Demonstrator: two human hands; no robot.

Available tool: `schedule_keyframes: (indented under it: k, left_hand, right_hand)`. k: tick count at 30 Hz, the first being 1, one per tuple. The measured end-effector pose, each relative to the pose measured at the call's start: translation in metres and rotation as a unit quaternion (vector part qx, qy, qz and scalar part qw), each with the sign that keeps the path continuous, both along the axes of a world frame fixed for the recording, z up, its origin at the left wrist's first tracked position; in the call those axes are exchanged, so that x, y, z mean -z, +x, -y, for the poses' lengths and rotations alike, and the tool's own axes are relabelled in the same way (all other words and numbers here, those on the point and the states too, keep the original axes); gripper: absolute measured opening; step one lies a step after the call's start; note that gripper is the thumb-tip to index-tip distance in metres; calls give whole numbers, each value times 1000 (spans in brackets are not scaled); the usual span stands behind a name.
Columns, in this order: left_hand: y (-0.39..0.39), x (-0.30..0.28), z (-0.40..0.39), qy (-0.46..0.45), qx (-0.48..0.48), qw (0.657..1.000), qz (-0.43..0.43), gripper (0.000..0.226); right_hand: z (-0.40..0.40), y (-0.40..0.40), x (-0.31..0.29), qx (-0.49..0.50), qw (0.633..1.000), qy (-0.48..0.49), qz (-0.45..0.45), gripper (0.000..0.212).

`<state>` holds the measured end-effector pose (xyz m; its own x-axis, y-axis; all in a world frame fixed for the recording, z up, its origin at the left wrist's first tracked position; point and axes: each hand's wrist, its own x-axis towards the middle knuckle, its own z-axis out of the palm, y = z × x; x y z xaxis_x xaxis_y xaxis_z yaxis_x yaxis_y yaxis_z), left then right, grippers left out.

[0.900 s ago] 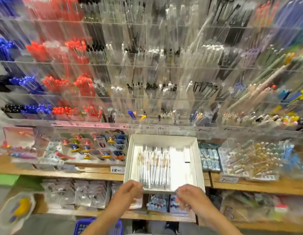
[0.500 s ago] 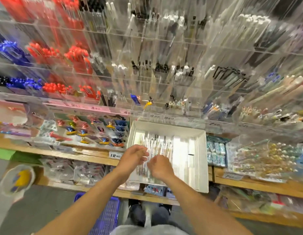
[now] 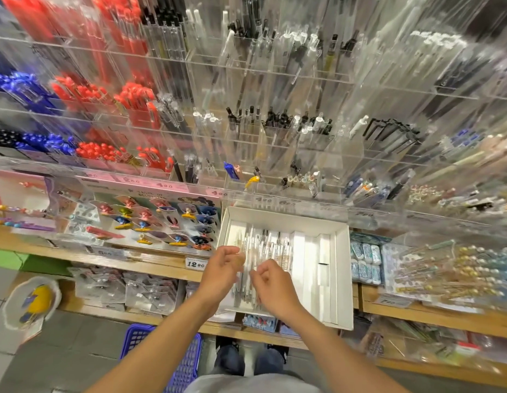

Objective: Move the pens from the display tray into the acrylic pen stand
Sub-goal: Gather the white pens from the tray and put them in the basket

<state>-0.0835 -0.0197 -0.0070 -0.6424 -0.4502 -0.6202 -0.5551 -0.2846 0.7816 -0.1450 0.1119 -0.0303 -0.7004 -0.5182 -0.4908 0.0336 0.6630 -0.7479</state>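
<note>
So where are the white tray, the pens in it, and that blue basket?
White display tray (image 3: 341,279): head view, its right wall.
Pens (image 3: 270,245): head view, middle of the bundle.
Blue basket (image 3: 187,364): head view, its mesh side.

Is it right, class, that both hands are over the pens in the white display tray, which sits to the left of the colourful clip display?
Not quite. The head view shows the white display tray to the right of the colourful clip display. Both hands, left hand and right hand, are over the pens.

surface: wooden shelf (image 3: 150,266) | on it: white display tray (image 3: 341,276), overhanging front edge | left: clip display (image 3: 161,222) | right: eraser packs (image 3: 365,262)
</note>
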Motion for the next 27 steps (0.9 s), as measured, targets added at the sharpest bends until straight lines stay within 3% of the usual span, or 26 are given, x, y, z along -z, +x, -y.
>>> schedule_keyframes:
  k: [5, 9, 13, 17, 19, 27]
  left_hand:
    - [-6, 1, -9, 44, 54, 997, -27, 25]
    - [-9, 2, -10, 26, 8, 999, -30, 19]
    - [-8, 5, -1, 62, -32, 997, -15, 23]
    - [-4, 9, 2, 65, -8, 998, -5, 25]
    - [-6, 10, 2, 71, -8, 997, -10, 25]
    - [-8, 8, -1, 123, -46, 991, -5, 29]
  right_hand:
    - [-4, 7, -14, -5, 997, -43, 68, 12]
    - [-13, -7, -14, -25, 995, -42, 83, 13]
    - [-25, -36, 1, 45, 997, 65, 10, 4]
    - [-23, -42, 20, 34, 978, 206, -23, 37]
    - [-16, -36, 26, 19, 965, 259, -23, 35]
    - [-6, -27, 28, 24, 955, 293, -36, 28]
